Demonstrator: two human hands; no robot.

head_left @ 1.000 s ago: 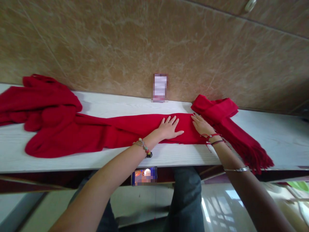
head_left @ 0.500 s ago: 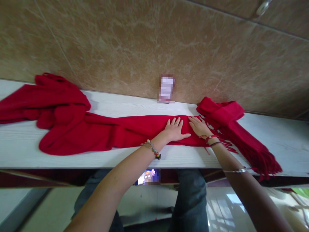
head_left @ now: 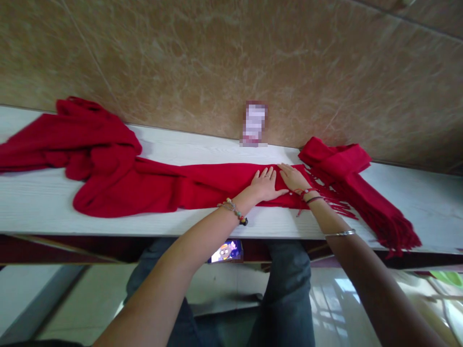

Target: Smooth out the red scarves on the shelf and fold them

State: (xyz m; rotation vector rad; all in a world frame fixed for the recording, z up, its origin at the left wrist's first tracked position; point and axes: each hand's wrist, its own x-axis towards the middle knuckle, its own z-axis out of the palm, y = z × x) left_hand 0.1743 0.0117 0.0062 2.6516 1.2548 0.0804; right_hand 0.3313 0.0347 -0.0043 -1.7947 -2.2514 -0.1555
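Observation:
A long red scarf (head_left: 217,185) lies stretched along the white tabletop, its left part bunched in a loose heap and its fringe at the right end. My left hand (head_left: 266,185) rests flat on the scarf with fingers spread. Close beside it, my right hand (head_left: 293,178) lies flat on the cloth near the fringe, fingers out straight. To the right of that hand is a folded red scarf (head_left: 350,173) with a fringe that hangs over the table's front edge. I cannot tell whether the two red pieces are joined.
The narrow white table (head_left: 36,207) runs along a brown marbled wall (head_left: 202,62). A blurred-out pinkish box-like item (head_left: 255,123) leans on the wall. Below the front edge, a phone with a lit screen (head_left: 226,251) lies above my knees (head_left: 289,289).
The whole view has shifted slightly, so the table and scarf appear higher and a little to the right. My right hand has slid slightly left, closer to my left hand.

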